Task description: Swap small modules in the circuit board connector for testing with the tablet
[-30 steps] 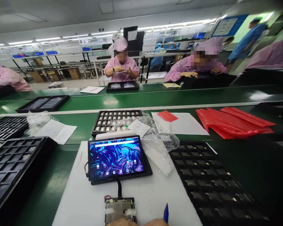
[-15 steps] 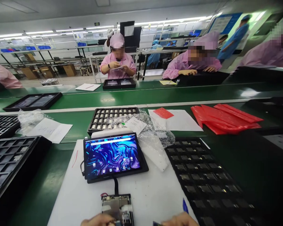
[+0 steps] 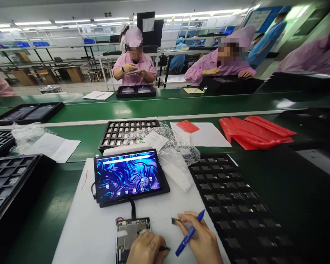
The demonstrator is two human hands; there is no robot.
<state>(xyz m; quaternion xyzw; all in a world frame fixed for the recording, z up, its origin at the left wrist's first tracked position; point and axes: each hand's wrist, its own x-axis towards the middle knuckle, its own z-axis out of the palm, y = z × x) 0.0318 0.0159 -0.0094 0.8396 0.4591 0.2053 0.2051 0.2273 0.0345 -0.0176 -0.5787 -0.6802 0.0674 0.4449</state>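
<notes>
My left hand (image 3: 147, 249) rests closed on a bare circuit board (image 3: 128, 234) lying on a white mat (image 3: 93, 227), and seems to pinch something small and dark at the board's right edge. My right hand (image 3: 202, 240) holds a blue pen (image 3: 189, 233) across its fingers and pinches a small dark component (image 3: 176, 220) at its fingertips. A black cable runs from the board up to a lit tablet (image 3: 128, 176) showing a blue swirl wallpaper.
A black tray of small parts (image 3: 236, 205) lies right of the mat, another (image 3: 126, 132) behind the tablet under clear plastic wrap (image 3: 178, 154). Empty black trays (image 3: 8, 187) stack at left. Red bags (image 3: 255, 132) lie far right. Several people in pink coats work across the green conveyor (image 3: 167, 106).
The view has tilted down, bringing both hands into sight. My right hand has moved up onto the mat with the pen and now pinches a small component beside the board.
</notes>
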